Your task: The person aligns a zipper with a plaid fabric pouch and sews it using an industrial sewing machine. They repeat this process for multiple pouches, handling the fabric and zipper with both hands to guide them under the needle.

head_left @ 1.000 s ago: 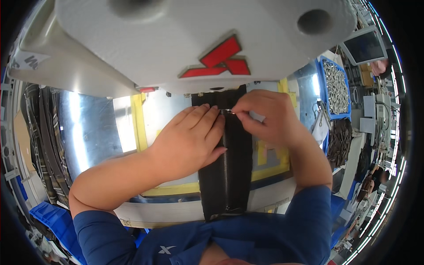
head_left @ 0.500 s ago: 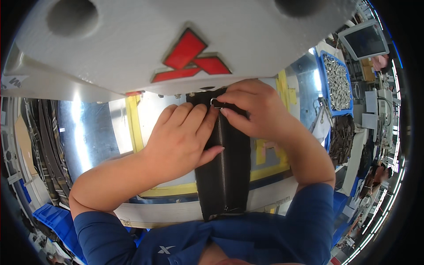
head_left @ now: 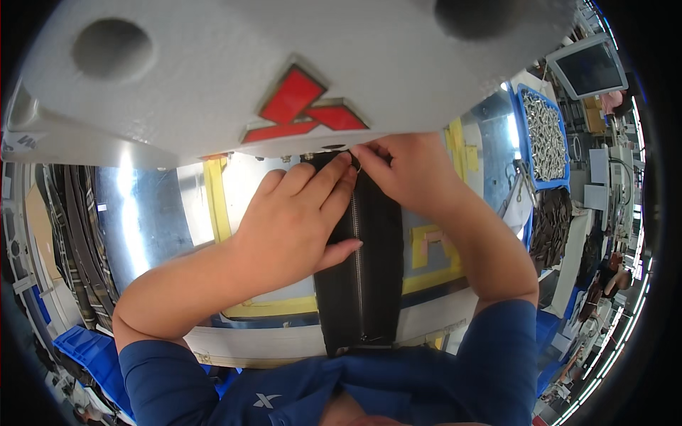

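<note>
A long black fabric piece (head_left: 380, 241) runs from my body up under a grey machine head, with a metal zipper (head_left: 357, 263) along its middle. My left hand (head_left: 295, 216) lies flat on the piece's left side, fingers stretched toward the machine and thumb beside the zipper. Its fingertips reach the zipper's far end. There my right hand (head_left: 412, 170) is closed in a pinch, thumb touching the forefinger side, right by the left fingertips. Only a thin edge of the small metal ring (head_left: 359, 169) shows at this spot; the rest is hidden by fingers.
The grey machine head (head_left: 199, 92) with a red emblem overhangs the far side of the hands. Yellow tape (head_left: 217, 199) marks the work surface. At right stand a blue tray (head_left: 524, 135) of metal parts and dark folded pieces (head_left: 550, 227). Dark fabric strips (head_left: 82, 241) hang at left.
My right hand has shifted slightly farther in under the machine head, and the metal ring in its pinch is now mostly covered. My left fingertips have slid slightly forward, too.
</note>
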Tool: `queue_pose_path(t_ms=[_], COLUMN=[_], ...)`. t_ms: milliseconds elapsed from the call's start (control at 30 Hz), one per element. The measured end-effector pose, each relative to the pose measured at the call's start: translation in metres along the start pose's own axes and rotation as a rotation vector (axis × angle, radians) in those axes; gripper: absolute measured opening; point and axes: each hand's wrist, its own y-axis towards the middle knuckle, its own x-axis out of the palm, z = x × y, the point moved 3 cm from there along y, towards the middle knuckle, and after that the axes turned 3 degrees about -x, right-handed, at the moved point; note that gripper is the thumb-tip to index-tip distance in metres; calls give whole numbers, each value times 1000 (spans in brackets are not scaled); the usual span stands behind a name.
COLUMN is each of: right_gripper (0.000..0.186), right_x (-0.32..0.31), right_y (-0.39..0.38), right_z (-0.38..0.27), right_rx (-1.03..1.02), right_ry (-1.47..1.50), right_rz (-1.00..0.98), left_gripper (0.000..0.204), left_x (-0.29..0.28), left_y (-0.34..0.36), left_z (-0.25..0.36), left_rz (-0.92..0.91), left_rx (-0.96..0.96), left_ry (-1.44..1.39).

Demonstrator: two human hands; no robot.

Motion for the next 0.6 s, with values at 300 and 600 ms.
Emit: queue_pose_path(t_ms=[300,600], right_gripper=[26,28], right_x=[3,0], right_y=[-30,-23], right_z=[-11,-17], right_rx=[-341,-283], right_ry=[-275,-268], right_rz=[47,-9], left_gripper=[80,80], left_x=[-4,-3], left_y=[4,6], left_z=[-10,-16], left_rz=[38,55], left_rx=[-25,-18], left_ry=[-176,-250])
